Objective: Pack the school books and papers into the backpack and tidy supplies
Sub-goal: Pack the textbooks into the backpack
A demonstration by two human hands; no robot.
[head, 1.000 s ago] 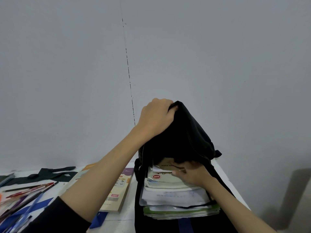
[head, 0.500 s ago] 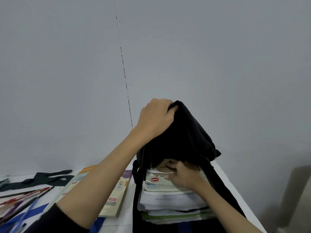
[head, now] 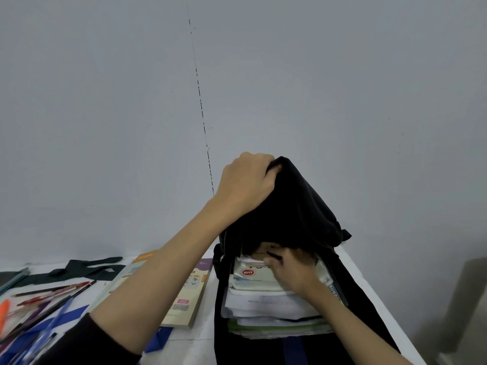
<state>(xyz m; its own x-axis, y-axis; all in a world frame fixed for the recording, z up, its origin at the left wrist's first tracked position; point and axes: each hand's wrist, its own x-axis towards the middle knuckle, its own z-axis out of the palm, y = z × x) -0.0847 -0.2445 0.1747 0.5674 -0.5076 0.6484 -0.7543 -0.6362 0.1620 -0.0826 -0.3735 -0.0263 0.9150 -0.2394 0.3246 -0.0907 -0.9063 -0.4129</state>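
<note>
— At the mouth of the backpack (head: 295,206), which step is this?
— Loading: the stack of books and papers (head: 266,301) lies half inside, its near edges poking out toward the bench (head: 200,346) edge.
— The hands?
— Left hand (head: 245,183) fisted on the bag's top, lifting it open. Right hand (head: 292,270) lies curled on the stack — pressing or pinching, I can't tell.
— Next?
— Probably push it deeper; one book (head: 181,293) waits left of the bag.
</note>
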